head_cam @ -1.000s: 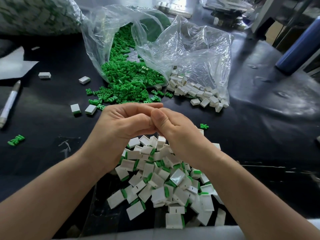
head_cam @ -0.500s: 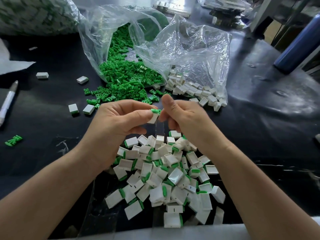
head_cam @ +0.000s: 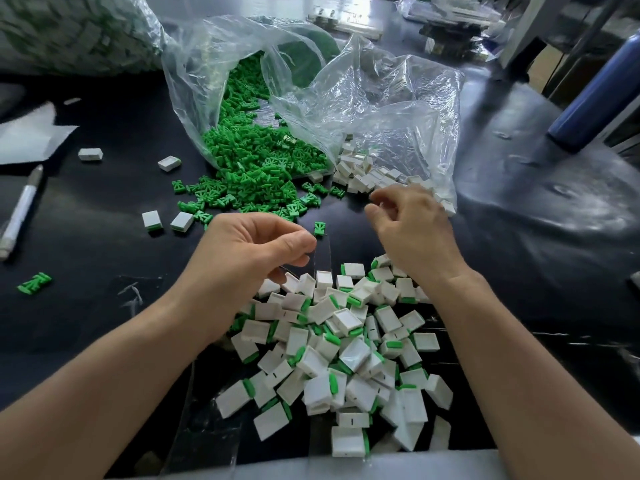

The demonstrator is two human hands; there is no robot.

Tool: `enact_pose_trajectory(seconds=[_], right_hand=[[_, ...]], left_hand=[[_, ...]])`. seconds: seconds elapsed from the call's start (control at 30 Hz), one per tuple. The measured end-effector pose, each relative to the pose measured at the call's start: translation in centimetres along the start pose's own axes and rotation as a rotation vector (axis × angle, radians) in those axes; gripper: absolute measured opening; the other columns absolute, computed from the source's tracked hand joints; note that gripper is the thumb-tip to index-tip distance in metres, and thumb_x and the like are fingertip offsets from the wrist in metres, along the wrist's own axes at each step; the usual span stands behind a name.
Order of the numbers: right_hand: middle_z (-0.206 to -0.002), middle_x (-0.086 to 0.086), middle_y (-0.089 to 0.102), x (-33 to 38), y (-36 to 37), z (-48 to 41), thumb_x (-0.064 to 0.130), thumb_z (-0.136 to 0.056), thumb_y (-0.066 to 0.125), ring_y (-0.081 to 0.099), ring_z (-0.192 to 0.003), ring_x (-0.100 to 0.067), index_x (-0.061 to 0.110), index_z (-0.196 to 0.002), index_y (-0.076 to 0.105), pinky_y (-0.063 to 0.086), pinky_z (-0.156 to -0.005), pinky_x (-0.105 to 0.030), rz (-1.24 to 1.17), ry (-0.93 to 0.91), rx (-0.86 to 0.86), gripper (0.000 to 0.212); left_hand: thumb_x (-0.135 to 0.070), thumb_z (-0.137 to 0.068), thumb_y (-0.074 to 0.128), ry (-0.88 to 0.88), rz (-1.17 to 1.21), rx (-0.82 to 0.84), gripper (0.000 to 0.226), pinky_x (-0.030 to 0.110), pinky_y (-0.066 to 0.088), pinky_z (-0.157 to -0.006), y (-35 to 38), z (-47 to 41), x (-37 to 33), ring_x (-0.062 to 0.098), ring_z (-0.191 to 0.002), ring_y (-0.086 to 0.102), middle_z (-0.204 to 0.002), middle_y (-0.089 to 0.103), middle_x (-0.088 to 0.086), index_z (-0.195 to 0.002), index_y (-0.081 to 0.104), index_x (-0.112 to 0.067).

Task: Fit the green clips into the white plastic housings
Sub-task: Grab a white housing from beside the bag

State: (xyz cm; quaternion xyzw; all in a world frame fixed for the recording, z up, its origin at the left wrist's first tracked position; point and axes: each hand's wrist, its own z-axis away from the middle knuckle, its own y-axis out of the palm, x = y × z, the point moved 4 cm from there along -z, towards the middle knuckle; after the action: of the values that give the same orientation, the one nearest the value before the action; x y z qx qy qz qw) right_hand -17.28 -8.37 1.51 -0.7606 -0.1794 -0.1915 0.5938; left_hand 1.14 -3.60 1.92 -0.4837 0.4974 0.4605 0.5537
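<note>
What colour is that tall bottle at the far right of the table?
The bottle is dark blue, best seen in the head view, the only one here.

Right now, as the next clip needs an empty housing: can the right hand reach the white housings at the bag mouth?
Probably yes. The right hand hovers just short of the white housings spilling from the clear bag, fingers loosely curled and empty; nothing lies between.

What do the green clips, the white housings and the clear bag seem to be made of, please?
Small green clips: likely moulded plastic, matt, uniform colour. White rectangular housings: moulded plastic, slightly glossy, by their highlights. Clear crinkled bag: thin plastic film, shiny, creased and see-through.
</note>
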Motion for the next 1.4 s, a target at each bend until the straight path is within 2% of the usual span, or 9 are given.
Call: enact_pose_trajectory(seconds=[0.1,0.17,0.5,0.77,0.97,1.1,1.17,1.27,1.4], right_hand=[[-0.135,-0.011,0.042,-1.7,-0.6,-1.4,0.024,-0.092,0.052,0.037,-0.127,-0.027,0.016,-0.134,0.046,0.027,-0.106,-0.035,0.077,0.065,-0.039,0.043],[-0.144,-0.012,0.034,-2.8,-0.6,-2.2,0.020,-0.093,0.048,0.029,-0.133,-0.029,0.016,-0.138,0.040,0.021,-0.110,-0.037,0.094,0.109,-0.021,0.046],[-0.153,-0.007,0.020,-4.4,1.5,-3.4,0.008,-0.094,0.039,0.015,-0.141,-0.023,0.017,-0.142,0.032,0.006,-0.115,-0.032,0.133,0.102,0.134,0.050],[-0.145,-0.001,0.039,-1.4,1.9,-1.8,-0.010,-0.084,0.044,0.032,-0.135,-0.017,0.016,-0.132,0.050,0.021,-0.109,-0.023,-0.004,-0.065,0.209,0.055],[-0.141,0.002,0.044,1.0,1.9,-0.4,-0.004,-0.087,0.052,0.037,-0.131,-0.012,0.015,-0.127,0.055,0.024,-0.108,-0.018,-0.110,-0.194,0.260,0.045],[-0.121,0.000,0.059,0.7,0.3,-0.7,0.004,-0.085,0.059,0.053,-0.112,-0.011,0.018,-0.115,0.064,0.035,-0.098,-0.017,-0.132,-0.136,0.133,0.033],[-0.114,0.000,0.057,0.6,0.3,-0.6,0.009,-0.085,0.062,0.051,-0.107,-0.013,0.022,-0.111,0.066,0.037,-0.098,-0.023,-0.076,-0.136,0.141,0.030],[-0.115,-0.001,0.051,0.6,1.2,-0.6,0.013,-0.086,0.061,0.042,-0.114,-0.019,0.023,-0.109,0.066,0.032,-0.097,-0.030,0.070,-0.162,0.211,0.026],[-0.119,-0.003,0.049,0.4,1.4,-0.6,0.017,-0.085,0.064,0.039,-0.117,-0.020,0.018,-0.102,0.064,0.030,-0.096,-0.031,0.123,-0.167,0.201,0.018]], left_hand=[[-0.010,-0.078,0.066,-0.001,0.010,-0.016,0.009,0.016,0.048,-0.050,-0.1,0.0,-0.1,0.006,-0.060,0.064,-0.068,0.071,0.005,-0.071,0.072,-0.013],[-0.010,-0.077,0.066,-0.005,0.020,-0.031,0.008,0.016,0.048,-0.050,-0.1,0.0,-0.1,0.006,-0.060,0.064,-0.069,0.071,0.006,-0.072,0.072,-0.011],[-0.008,-0.079,0.065,-0.008,0.028,-0.038,0.011,0.016,0.048,-0.050,-0.1,-0.1,0.0,0.005,-0.060,0.065,-0.068,0.072,0.002,-0.071,0.071,-0.011],[-0.007,-0.079,0.065,-0.019,0.028,-0.046,0.013,0.016,0.049,-0.049,-0.1,-0.2,0.0,0.006,-0.061,0.065,-0.069,0.072,0.003,-0.070,0.072,-0.013],[-0.007,-0.080,0.065,-0.015,0.026,-0.037,0.012,0.017,0.049,-0.050,-0.1,0.0,-0.2,0.007,-0.061,0.065,-0.071,0.072,0.004,-0.072,0.071,-0.012],[-0.007,-0.080,0.065,-0.013,0.027,-0.039,0.011,0.017,0.049,-0.051,-0.2,-0.1,-0.3,0.006,-0.062,0.065,-0.072,0.072,0.003,-0.073,0.071,-0.012],[-0.007,-0.081,0.064,-0.016,0.026,-0.037,0.012,0.017,0.049,-0.051,-0.1,-0.1,-0.3,0.006,-0.062,0.065,-0.070,0.072,0.002,-0.073,0.071,-0.012],[-0.006,-0.081,0.064,-0.020,0.023,-0.038,0.012,0.017,0.049,-0.051,-0.1,-0.1,-0.3,0.006,-0.061,0.065,-0.070,0.072,0.002,-0.074,0.071,-0.012],[-0.005,-0.082,0.063,-0.020,0.021,-0.034,0.015,0.016,0.049,-0.049,-0.1,-0.1,-0.2,0.006,-0.062,0.066,-0.074,0.073,0.003,-0.073,0.071,-0.015]])
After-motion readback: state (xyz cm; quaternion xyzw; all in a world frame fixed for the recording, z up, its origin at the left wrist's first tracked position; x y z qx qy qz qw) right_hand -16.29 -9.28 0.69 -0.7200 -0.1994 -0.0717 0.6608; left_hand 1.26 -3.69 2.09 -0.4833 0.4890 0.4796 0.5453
